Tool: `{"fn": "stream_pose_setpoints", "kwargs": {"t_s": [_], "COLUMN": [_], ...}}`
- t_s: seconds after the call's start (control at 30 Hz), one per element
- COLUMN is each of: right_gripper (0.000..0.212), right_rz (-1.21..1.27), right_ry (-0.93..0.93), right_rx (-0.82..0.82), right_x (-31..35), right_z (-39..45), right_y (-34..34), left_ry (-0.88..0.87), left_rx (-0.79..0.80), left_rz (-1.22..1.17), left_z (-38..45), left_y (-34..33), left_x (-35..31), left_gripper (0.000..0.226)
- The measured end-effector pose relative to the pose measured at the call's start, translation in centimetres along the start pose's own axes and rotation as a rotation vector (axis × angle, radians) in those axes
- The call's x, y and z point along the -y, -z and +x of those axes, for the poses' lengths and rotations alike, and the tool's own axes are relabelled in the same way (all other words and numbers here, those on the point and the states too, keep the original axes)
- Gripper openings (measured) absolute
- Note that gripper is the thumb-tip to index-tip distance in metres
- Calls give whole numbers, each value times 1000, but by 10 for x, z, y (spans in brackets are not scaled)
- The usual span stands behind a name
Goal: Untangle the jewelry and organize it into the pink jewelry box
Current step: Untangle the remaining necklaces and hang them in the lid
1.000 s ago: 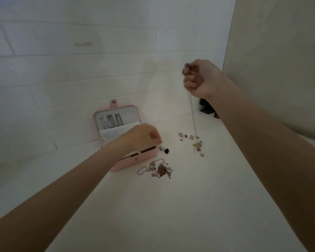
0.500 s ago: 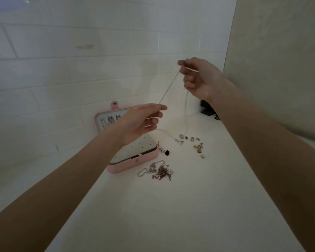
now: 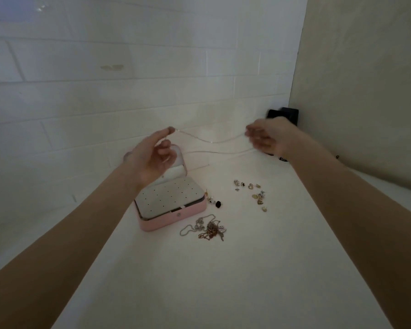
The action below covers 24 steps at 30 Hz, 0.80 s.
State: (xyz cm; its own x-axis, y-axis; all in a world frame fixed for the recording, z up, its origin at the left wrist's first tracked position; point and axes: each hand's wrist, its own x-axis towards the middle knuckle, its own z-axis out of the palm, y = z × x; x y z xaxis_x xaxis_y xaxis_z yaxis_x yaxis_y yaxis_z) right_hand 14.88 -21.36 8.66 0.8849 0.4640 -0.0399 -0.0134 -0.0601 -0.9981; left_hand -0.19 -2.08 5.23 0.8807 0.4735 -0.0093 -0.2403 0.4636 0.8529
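Two hands (image 3: 152, 157) (image 3: 266, 136) pinching one chain (image 3: 211, 141)

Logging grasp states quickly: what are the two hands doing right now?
Left hand: pinches one end of the thin chain.
Right hand: blurred; holds the chain's other end, grip unclear.

White countertop (image 3: 223, 281): broad, matte surface filling the lower view. White brick-pattern tiled wall (image 3: 128, 67): rises from the countertop's far edge; one small yellowish mark on a tile, upper left of centre. Beige panel (image 3: 365, 79): stands along the countertop's right side. Black object (image 3: 284, 115): at the countertop's far right corner, blurred, kind unclear.
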Motion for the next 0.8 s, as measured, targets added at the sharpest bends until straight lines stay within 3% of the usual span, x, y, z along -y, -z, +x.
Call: {"fn": "stream_pose_setpoints", "kwargs": {"t_s": [0.1, 0.23, 0.43, 0.57, 0.67, 0.73, 0.8], "right_gripper": [9, 14, 16, 17, 29, 36, 39], "right_rz": [-387, -495, -684, -800, -843, -765, -510], "right_ry": [-61, -124, -133, -102, -32, 70, 147], "right_rx": [171, 334, 536, 593, 582, 571, 585], "right_x": [-18, -36, -55, -56, -45, -31, -13], "right_z": [-2, 1, 1, -2, -3, -5, -10], "right_y": [2, 0, -3, -13, -18, -21, -28], "left_ry": [-135, -293, -435, -507, -528, -516, -499], "left_rx": [-23, 39, 30, 87, 176, 256, 314], "left_rz": [419, 840, 1077, 1174, 1289, 1356, 1413], "left_z": [4, 3, 4, 3, -1, -4, -6], "left_y": [-8, -26, -49, -60, -70, -76, -80], "left_x": [-15, -35, -56, -58, -56, -55, -53], "left_gripper": [10, 13, 9, 12, 14, 13, 13]}}
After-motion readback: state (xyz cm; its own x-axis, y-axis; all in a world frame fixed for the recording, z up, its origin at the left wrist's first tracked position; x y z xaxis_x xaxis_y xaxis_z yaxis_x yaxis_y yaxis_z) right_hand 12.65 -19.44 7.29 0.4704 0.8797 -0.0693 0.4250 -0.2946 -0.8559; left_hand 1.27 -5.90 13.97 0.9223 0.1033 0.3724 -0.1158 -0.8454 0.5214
